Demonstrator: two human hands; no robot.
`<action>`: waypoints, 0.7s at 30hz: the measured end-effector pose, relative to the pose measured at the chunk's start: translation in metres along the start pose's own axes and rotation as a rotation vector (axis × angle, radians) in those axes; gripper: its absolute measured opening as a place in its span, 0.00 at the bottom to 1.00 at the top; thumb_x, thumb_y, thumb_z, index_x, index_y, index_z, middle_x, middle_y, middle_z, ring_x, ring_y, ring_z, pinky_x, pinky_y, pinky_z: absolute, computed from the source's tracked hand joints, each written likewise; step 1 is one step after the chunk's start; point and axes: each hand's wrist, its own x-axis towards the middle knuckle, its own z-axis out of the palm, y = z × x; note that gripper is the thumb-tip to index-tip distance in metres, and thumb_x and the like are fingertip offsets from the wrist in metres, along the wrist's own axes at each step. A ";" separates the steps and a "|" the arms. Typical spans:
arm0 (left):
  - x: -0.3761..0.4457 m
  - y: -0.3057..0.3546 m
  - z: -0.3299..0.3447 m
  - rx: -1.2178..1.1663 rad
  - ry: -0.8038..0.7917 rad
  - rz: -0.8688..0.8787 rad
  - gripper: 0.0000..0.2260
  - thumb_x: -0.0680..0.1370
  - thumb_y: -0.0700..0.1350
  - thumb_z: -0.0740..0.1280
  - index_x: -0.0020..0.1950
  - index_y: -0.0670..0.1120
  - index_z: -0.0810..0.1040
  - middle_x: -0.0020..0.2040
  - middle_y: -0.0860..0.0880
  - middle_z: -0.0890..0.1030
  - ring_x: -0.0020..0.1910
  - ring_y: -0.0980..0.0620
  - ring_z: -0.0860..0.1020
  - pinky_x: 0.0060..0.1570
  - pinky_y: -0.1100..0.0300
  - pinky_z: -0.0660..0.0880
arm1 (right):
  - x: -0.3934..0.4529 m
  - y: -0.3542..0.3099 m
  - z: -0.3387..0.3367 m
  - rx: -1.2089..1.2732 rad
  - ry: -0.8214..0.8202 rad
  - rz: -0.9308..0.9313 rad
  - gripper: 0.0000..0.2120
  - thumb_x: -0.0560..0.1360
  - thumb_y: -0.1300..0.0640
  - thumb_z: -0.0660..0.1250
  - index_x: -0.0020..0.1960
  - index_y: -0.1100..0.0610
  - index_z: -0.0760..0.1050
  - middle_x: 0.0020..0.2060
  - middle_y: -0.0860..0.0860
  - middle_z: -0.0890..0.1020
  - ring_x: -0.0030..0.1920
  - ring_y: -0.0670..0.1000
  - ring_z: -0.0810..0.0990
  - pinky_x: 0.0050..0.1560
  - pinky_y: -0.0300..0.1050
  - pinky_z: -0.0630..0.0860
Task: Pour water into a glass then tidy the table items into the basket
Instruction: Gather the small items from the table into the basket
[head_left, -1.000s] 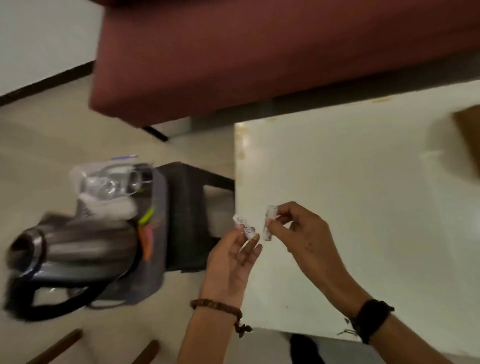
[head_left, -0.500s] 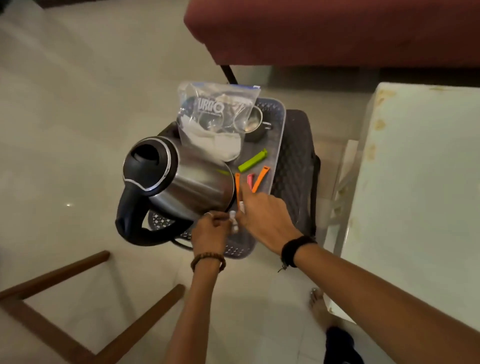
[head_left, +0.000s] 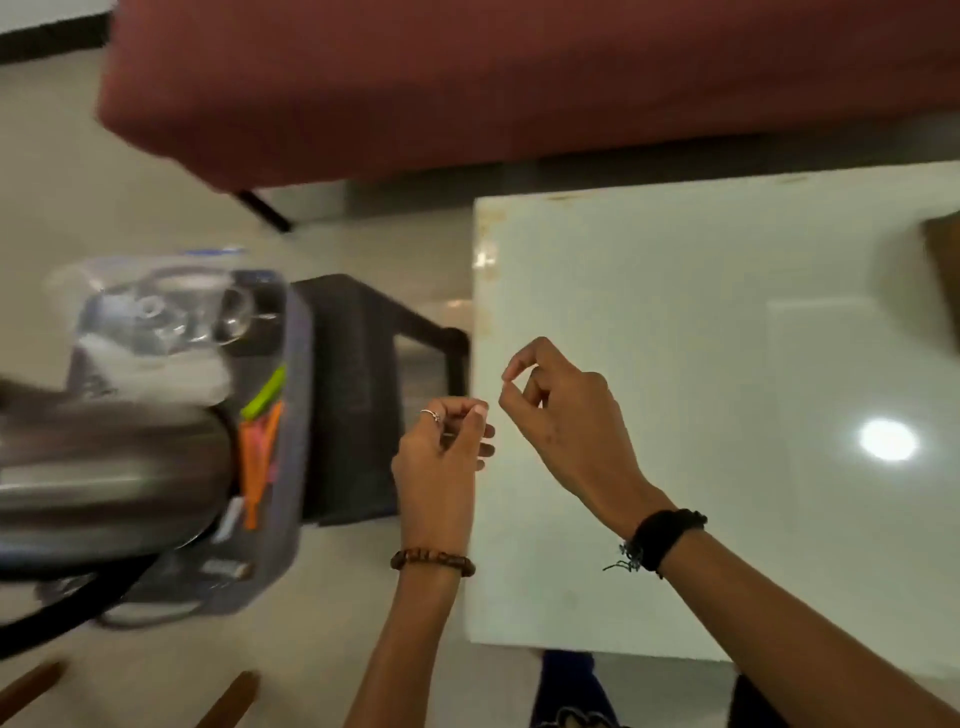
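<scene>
A grey plastic basket (head_left: 293, 426) sits on a dark stool (head_left: 363, 395) left of the white table (head_left: 727, 364). In it lie a steel kettle (head_left: 104, 467) with a black handle, a clear zip bag (head_left: 156, 322) with glassware inside, a green clip (head_left: 265, 392), orange clips (head_left: 254, 467) and a small white sachet (head_left: 231, 519). My left hand (head_left: 441, 452) hovers at the table's left edge, fingers curled, with nothing seen in it. Just to its right, my right hand (head_left: 561, 410) is over the table, thumb and forefinger pinched together on nothing visible.
A maroon sofa (head_left: 467, 78) runs along the far side. A brown object (head_left: 943, 280) shows at the table's right edge. Wooden chair legs (head_left: 228, 696) cross the floor at lower left. My foot is under the table's near edge.
One second ago each hand held a small white sachet. They reached to the basket beside the kettle, and now both hands are back at the table edge without the sachets.
</scene>
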 end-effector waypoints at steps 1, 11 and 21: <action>-0.005 0.010 0.027 -0.003 -0.061 0.004 0.07 0.77 0.42 0.64 0.39 0.51 0.75 0.36 0.50 0.80 0.34 0.57 0.79 0.33 0.71 0.76 | -0.004 0.015 -0.025 0.006 0.030 0.031 0.02 0.74 0.53 0.63 0.45 0.47 0.69 0.23 0.46 0.73 0.26 0.43 0.71 0.29 0.30 0.67; -0.117 0.097 0.356 0.120 -0.564 0.180 0.06 0.76 0.43 0.64 0.40 0.49 0.75 0.34 0.54 0.81 0.29 0.62 0.78 0.33 0.68 0.74 | -0.088 0.188 -0.327 -0.041 0.457 0.274 0.04 0.73 0.52 0.63 0.44 0.44 0.69 0.23 0.45 0.74 0.28 0.45 0.74 0.27 0.33 0.66; -0.174 0.110 0.619 0.626 -0.874 0.697 0.07 0.77 0.41 0.63 0.52 0.50 0.76 0.54 0.51 0.79 0.51 0.54 0.76 0.52 0.63 0.72 | -0.173 0.356 -0.530 -0.314 0.562 0.522 0.06 0.76 0.54 0.60 0.52 0.51 0.72 0.30 0.47 0.79 0.29 0.47 0.76 0.31 0.42 0.71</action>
